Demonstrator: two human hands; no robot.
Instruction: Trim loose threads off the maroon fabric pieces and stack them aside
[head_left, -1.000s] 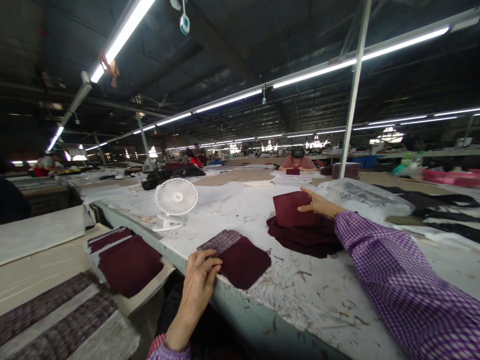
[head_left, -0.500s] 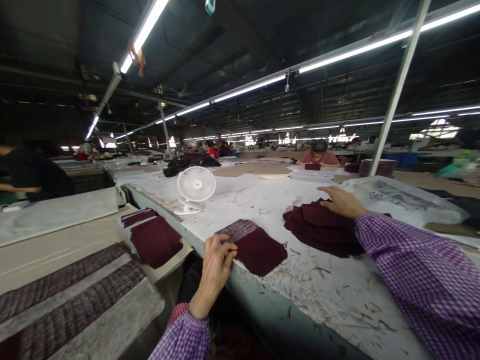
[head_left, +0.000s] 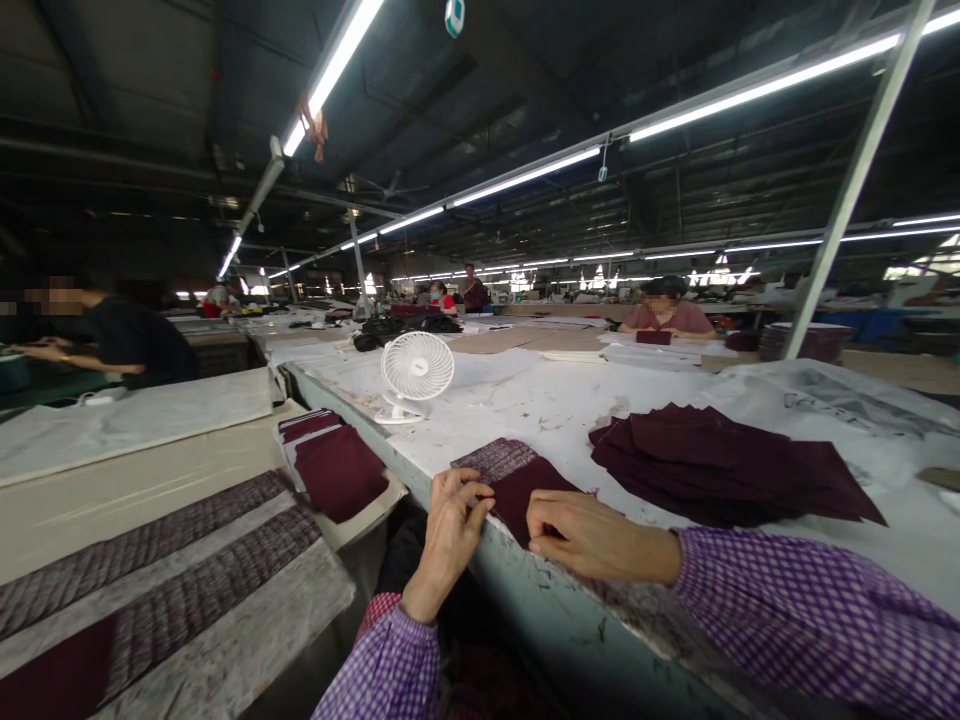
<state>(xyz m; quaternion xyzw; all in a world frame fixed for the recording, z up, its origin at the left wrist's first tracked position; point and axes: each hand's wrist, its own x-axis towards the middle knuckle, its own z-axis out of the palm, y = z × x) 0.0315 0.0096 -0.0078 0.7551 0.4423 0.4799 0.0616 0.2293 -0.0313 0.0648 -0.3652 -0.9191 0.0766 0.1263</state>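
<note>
A maroon fabric piece [head_left: 517, 497] with a speckled patterned section [head_left: 496, 459] along its far left side lies at the table's front edge. At its left edge, the thumb and fingers of my left hand [head_left: 450, 530] are pinched together on the fabric. My right hand [head_left: 592, 532] rests over the piece's right part, its fingers curled and closed on the near edge; its fingertips are partly hidden. Right of the piece, a loose fanned pile of maroon fabric pieces [head_left: 712, 460] lies on the white-covered table [head_left: 525, 395].
A white clip fan [head_left: 417, 368] stands beyond the fabric. Lower on the left, a side table [head_left: 247, 440] bears a maroon stack [head_left: 341, 475] and rows of overlapping speckled pieces [head_left: 217, 570]. Clear plastic sheeting [head_left: 840, 395] lies right. Co-workers sit at left and farther back.
My right hand has left the pile and come left and nearer, onto the maroon piece. My left hand keeps its hold at the edge. The view has turned slightly left.
</note>
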